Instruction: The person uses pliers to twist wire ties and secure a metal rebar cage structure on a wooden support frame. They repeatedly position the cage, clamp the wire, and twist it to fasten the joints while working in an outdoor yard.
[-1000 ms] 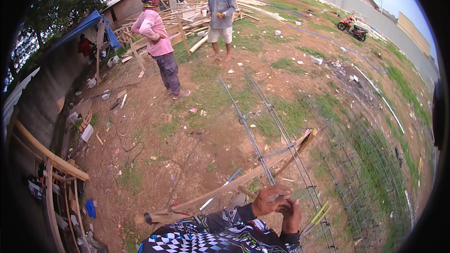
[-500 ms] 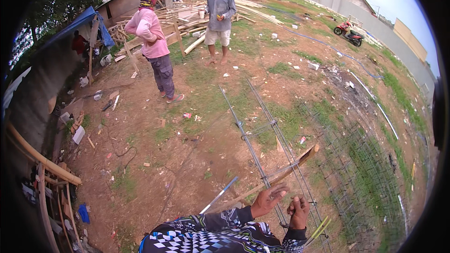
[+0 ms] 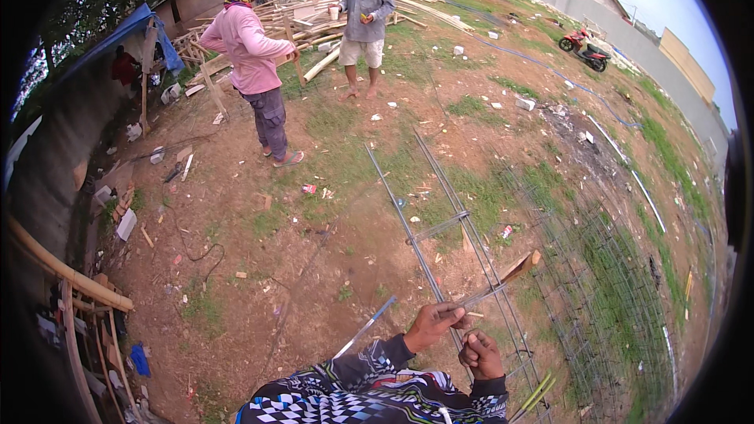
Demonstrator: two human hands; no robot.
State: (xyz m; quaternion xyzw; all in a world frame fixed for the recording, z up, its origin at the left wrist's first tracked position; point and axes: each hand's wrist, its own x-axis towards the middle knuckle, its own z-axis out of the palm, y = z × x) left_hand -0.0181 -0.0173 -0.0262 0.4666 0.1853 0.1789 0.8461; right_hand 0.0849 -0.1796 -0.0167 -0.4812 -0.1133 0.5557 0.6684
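Observation:
My left hand point(image 3: 434, 325) is closed in a pinch, and a short pale stick point(image 3: 476, 314) sticks out at its fingertips. Close beside it, my right hand point(image 3: 481, 354) is curled with the fingers pressed together; whether anything is in them is hidden. Both hands are above a long frame of steel bars point(image 3: 425, 261) joined by crosswise ties, which runs away from me. A wooden plank point(image 3: 518, 267) lies under the bars. Two thin yellow-green handles point(image 3: 536, 397) show by my right forearm.
Steel mesh cages point(image 3: 605, 290) lie on the grass at right. A person in pink point(image 3: 250, 55) and another in grey point(image 3: 367, 12) stand ahead. Beyond are a timber pile point(image 3: 322, 23) and a red motorbike point(image 3: 583, 49). A blue-and-white rod point(image 3: 366, 326) lies left; bamboo point(image 3: 71, 267) is farther left.
My left hand has gone from spread fingers to a pinch and shifted slightly left. My right hand has also moved left, still curled. The person in pink has lowered one arm.

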